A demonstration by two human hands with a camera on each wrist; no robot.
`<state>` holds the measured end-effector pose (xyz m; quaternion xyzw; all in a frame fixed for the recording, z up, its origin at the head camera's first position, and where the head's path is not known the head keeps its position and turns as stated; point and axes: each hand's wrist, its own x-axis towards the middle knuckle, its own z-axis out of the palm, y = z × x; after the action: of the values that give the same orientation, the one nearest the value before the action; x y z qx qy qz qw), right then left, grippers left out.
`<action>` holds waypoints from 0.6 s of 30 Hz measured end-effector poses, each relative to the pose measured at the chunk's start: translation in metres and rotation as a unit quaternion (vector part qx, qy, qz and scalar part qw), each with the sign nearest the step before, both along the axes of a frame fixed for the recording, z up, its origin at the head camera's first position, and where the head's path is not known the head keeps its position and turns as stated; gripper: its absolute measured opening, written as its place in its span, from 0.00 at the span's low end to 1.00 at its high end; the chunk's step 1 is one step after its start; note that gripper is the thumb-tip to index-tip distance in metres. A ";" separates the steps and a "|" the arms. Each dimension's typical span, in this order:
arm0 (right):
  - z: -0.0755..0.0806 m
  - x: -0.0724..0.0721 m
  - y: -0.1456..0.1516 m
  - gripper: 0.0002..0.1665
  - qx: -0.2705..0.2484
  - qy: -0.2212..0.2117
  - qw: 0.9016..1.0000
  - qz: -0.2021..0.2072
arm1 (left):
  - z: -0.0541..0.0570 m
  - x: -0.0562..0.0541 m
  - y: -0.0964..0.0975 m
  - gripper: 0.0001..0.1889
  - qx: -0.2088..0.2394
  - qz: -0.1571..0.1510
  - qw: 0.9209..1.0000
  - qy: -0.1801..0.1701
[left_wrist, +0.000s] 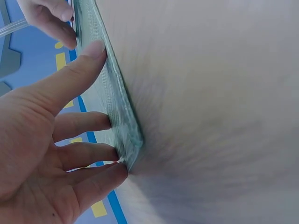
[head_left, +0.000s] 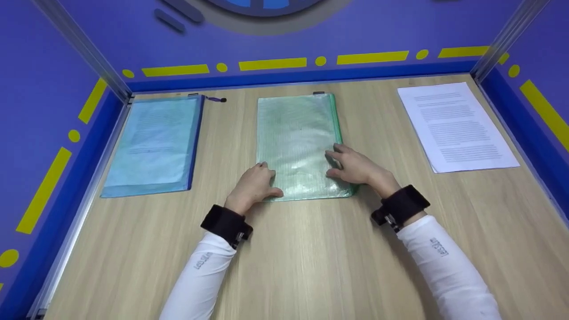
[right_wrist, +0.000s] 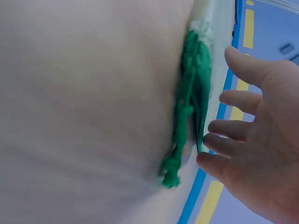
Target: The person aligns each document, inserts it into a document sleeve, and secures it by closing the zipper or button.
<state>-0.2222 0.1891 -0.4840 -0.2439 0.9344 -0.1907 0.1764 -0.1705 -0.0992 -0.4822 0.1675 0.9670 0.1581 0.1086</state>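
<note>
- White sleeves (head_left: 449, 271) lie nearest, with black wrist bands (head_left: 405, 205) above them; tug back any cloth that might drag on the wooden table (head_left: 311, 266).
- Green zipper pouch (head_left: 298, 142) lies flat in the middle of the table; it sits between the blue zipper pouch (head_left: 155, 146) and the printed papers (head_left: 458, 129), well apart from both.
- Left hand (head_left: 252, 186) is not gripping; its fingers touch the pouch's left side, and its thumb rests by the near edge.
- Right hand (head_left: 358, 168) is loose and spread by the zipper side, holding nothing; I cannot tell if every fingertip touches.
- Steadying the pouch seems to be the job now; press softly and evenly from both sides, so it should not bend or twist.
- Watch the green pull cord (right_wrist: 179, 135) near the right hand; it could get caught underneath.
</note>
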 end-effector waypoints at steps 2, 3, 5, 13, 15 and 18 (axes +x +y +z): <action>0.002 0.005 0.004 0.42 0.003 -0.010 1.000 0.005 | 0.000 -0.001 0.001 0.24 0.001 0.000 1.000 0.005; 0.003 0.007 0.005 0.43 0.004 -0.017 1.000 0.007 | 0.000 -0.001 0.001 0.23 0.000 0.000 1.000 0.006; 0.006 0.012 0.007 0.44 0.011 -0.028 0.999 0.013 | 0.000 -0.002 0.002 0.21 -0.003 0.000 1.000 0.008; 0.008 0.024 0.003 0.44 0.034 -0.031 0.999 0.017 | -0.001 -0.003 0.003 0.20 0.009 0.017 1.000 -0.001; 0.008 0.025 0.000 0.44 0.035 -0.030 0.999 0.015 | -0.001 -0.004 0.003 0.20 0.010 0.019 1.000 -0.001; 0.009 0.026 -0.004 0.44 0.037 -0.029 0.999 0.014 | -0.002 -0.004 0.002 0.20 0.011 0.022 1.000 0.003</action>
<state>-0.1966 0.1854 -0.4746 -0.2449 0.9316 -0.1603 0.2153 -0.1747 -0.0968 -0.4840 0.1481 0.9690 0.1706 0.1004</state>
